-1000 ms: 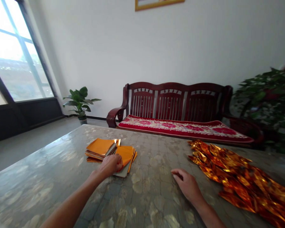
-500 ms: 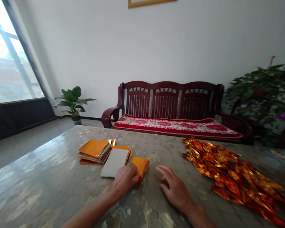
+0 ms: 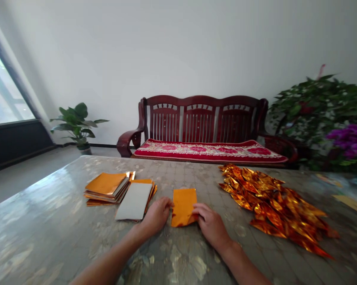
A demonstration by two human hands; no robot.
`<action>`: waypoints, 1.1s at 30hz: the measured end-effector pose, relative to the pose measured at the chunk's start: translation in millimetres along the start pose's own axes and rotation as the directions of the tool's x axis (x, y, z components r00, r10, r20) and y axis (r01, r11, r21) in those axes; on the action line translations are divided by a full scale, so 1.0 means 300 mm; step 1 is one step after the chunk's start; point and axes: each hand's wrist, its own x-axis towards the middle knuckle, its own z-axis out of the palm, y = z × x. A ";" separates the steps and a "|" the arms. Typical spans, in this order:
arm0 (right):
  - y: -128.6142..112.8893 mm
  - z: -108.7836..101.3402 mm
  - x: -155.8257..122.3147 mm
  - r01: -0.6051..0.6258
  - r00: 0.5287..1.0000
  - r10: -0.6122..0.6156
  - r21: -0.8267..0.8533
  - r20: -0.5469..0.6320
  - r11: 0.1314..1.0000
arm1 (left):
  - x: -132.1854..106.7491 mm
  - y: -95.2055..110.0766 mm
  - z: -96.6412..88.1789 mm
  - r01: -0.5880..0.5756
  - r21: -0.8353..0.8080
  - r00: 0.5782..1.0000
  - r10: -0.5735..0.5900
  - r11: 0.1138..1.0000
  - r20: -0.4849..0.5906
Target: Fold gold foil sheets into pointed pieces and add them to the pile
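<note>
An orange-gold foil paper sheet (image 3: pixel 184 206) is stretched between my two hands, just over the table, its near edge slightly curled. My left hand (image 3: pixel 158 215) pinches the sheet's left edge with closed fingers. On the opposite edge, the fingers of my right hand (image 3: pixel 211 226) are closed on the paper, thumb partly hidden. Left of my left hand lies a stack with a pale grey sheet on top (image 3: pixel 133 201), orange edges showing beneath. Beyond it sits a second stack of foil paper (image 3: pixel 106 185), orange side up.
A pile of folded, shiny gold foil pieces (image 3: pixel 273 202) spreads over the right of the table (image 3: pixel 62 237). Flat yellowish pieces (image 3: pixel 350 204) lie at the far right. Behind the table stand a dark red wooden bench (image 3: pixel 196 122) and potted plants (image 3: pixel 77 122).
My left hand has brought the foil sheet beside the stack out flat in front of me. My right hand has moved in and taken its right edge. The view has turned slightly right.
</note>
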 end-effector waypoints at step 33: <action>-0.032 -0.091 -0.012 0.063 0.989 -0.025 -0.268 0.144 0.961 | -0.078 0.068 0.040 -0.163 0.240 0.986 0.148 0.957 0.079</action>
